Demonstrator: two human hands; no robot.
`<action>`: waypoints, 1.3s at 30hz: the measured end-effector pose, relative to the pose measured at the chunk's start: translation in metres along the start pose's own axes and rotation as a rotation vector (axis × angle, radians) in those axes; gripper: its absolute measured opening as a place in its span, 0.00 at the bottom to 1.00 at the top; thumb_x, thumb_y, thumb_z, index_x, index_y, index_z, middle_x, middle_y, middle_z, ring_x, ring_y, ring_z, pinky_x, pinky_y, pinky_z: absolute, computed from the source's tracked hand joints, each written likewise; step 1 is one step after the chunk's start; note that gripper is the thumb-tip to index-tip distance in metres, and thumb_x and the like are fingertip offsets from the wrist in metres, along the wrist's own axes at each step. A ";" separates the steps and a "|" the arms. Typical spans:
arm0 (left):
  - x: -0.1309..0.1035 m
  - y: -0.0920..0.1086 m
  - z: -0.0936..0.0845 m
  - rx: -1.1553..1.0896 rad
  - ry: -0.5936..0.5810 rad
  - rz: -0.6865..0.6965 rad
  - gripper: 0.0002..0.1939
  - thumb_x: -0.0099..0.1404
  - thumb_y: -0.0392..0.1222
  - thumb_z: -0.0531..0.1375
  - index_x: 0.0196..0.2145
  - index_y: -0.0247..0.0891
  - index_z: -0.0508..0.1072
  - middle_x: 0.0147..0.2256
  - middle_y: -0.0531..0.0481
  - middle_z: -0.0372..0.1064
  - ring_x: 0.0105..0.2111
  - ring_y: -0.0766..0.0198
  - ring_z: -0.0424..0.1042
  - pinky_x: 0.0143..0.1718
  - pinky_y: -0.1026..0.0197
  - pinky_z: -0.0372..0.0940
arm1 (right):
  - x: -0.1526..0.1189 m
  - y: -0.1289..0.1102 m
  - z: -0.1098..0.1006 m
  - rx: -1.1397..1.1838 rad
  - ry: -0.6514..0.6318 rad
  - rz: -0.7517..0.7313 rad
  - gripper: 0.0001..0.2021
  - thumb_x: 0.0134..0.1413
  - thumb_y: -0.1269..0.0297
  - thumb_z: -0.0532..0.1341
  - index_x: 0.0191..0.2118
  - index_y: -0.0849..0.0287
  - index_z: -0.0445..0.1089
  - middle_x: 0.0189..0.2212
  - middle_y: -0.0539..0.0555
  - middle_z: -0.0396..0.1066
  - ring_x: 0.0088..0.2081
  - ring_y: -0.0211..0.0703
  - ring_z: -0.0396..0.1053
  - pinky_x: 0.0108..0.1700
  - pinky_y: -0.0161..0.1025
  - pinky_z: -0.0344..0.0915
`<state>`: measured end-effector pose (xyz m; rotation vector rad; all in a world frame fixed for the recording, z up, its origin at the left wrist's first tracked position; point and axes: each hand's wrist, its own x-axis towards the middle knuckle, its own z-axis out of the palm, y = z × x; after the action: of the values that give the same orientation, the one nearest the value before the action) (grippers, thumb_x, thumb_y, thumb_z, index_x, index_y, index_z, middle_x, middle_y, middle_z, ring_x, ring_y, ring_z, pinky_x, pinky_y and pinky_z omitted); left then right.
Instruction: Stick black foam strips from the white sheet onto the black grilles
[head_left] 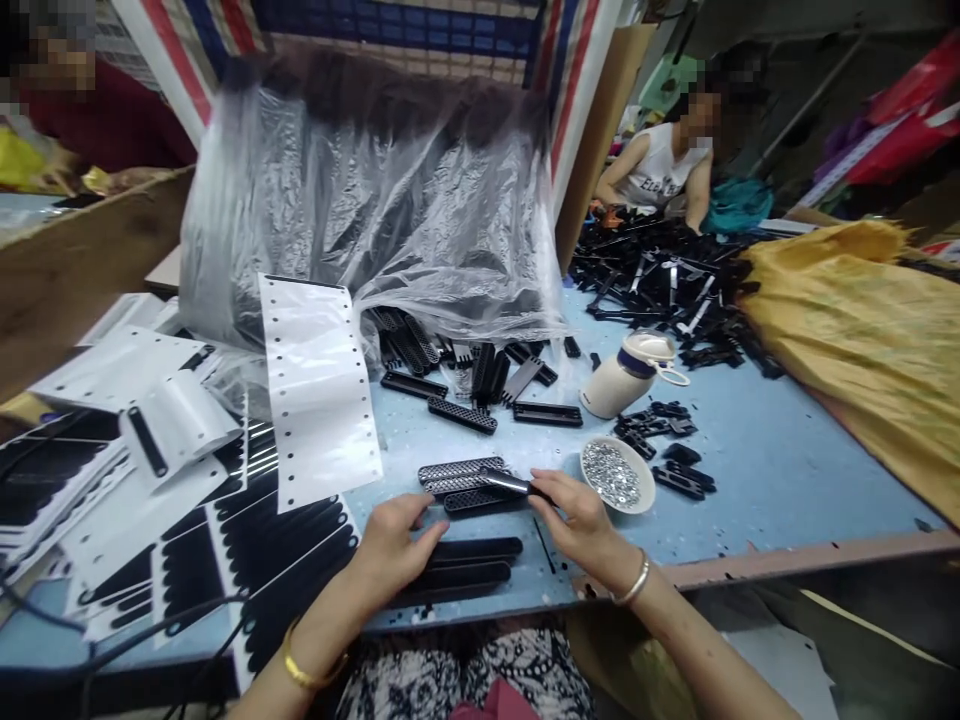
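Note:
My right hand (576,515) is closed, its thumb and fingers pinching one end of a slim, shiny black piece (506,482). The piece's other end lies over several black textured strips (480,499) on the table. My left hand (401,540) rests near the left ends of those strips, thumb and fingers apart, with no held thing visible. Below it are smooth black strips with rounded ends (472,575), partly hidden by the hand. Right of my right hand stands a white bowl (647,497) of small shiny metal parts (611,475).
A white bottle (615,385) stands behind the bowl, near small black parts (679,480). Black combs and strips (487,375) spill from under a plastic sheet (450,230). White punched sheets (319,400) lie left. Two people (667,165) sit beyond; a yellow sack (862,330) is right.

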<state>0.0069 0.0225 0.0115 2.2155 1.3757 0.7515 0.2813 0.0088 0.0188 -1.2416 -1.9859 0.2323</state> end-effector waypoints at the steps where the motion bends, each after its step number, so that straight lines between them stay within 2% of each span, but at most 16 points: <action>1: 0.004 0.000 0.001 0.011 -0.026 -0.013 0.11 0.57 0.40 0.61 0.37 0.33 0.76 0.28 0.46 0.76 0.25 0.60 0.74 0.29 0.58 0.70 | 0.000 0.002 0.003 0.005 -0.031 -0.012 0.08 0.58 0.70 0.57 0.41 0.60 0.73 0.38 0.61 0.76 0.40 0.49 0.75 0.43 0.47 0.75; 4: 0.011 0.001 0.001 0.052 -0.095 -0.012 0.09 0.56 0.38 0.62 0.36 0.35 0.76 0.31 0.44 0.76 0.29 0.57 0.75 0.33 0.56 0.71 | 0.000 -0.002 0.011 0.032 -0.103 -0.039 0.10 0.59 0.70 0.56 0.42 0.60 0.73 0.40 0.61 0.76 0.42 0.49 0.75 0.44 0.48 0.75; 7: 0.009 0.001 -0.005 0.021 -0.103 -0.063 0.09 0.56 0.35 0.61 0.36 0.35 0.76 0.32 0.44 0.76 0.31 0.57 0.75 0.36 0.56 0.70 | 0.002 -0.014 0.013 0.030 -0.152 -0.084 0.10 0.59 0.71 0.56 0.42 0.60 0.73 0.41 0.62 0.75 0.42 0.49 0.74 0.43 0.47 0.74; 12: -0.006 -0.005 -0.012 -0.238 -0.106 -0.267 0.14 0.53 0.34 0.61 0.40 0.34 0.76 0.27 0.50 0.75 0.24 0.65 0.71 0.28 0.63 0.68 | 0.016 -0.026 0.007 -0.010 -0.354 -0.128 0.08 0.58 0.71 0.56 0.39 0.60 0.73 0.31 0.58 0.74 0.33 0.45 0.72 0.35 0.42 0.71; 15: -0.010 -0.007 -0.011 -0.318 -0.093 -0.320 0.14 0.53 0.35 0.60 0.38 0.33 0.77 0.26 0.50 0.74 0.23 0.67 0.69 0.26 0.65 0.67 | 0.023 -0.027 0.010 -0.031 -0.373 -0.160 0.08 0.58 0.71 0.56 0.37 0.61 0.73 0.30 0.58 0.74 0.32 0.45 0.71 0.35 0.41 0.70; 22: -0.010 -0.005 -0.012 -0.365 -0.067 -0.269 0.12 0.54 0.36 0.58 0.36 0.34 0.77 0.26 0.50 0.74 0.24 0.67 0.70 0.27 0.64 0.67 | 0.026 -0.031 0.023 -0.032 -0.389 -0.207 0.09 0.60 0.70 0.55 0.37 0.62 0.74 0.30 0.58 0.74 0.33 0.45 0.71 0.36 0.42 0.67; 33: -0.012 -0.008 -0.012 -0.370 -0.030 -0.198 0.10 0.56 0.35 0.58 0.36 0.34 0.77 0.26 0.49 0.73 0.23 0.67 0.70 0.25 0.64 0.69 | 0.028 -0.035 0.029 -0.078 -0.406 -0.213 0.09 0.60 0.70 0.55 0.35 0.61 0.73 0.30 0.58 0.73 0.32 0.45 0.69 0.36 0.43 0.63; 39: -0.012 -0.008 -0.012 -0.375 -0.040 -0.211 0.10 0.56 0.35 0.59 0.36 0.34 0.77 0.27 0.49 0.74 0.25 0.66 0.71 0.26 0.64 0.69 | 0.030 -0.037 0.030 -0.086 -0.433 -0.223 0.10 0.60 0.72 0.54 0.34 0.63 0.73 0.30 0.58 0.73 0.32 0.45 0.69 0.35 0.43 0.61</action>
<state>-0.0110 0.0157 0.0129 1.7587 1.3016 0.8079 0.2278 0.0218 0.0328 -1.0734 -2.5106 0.3288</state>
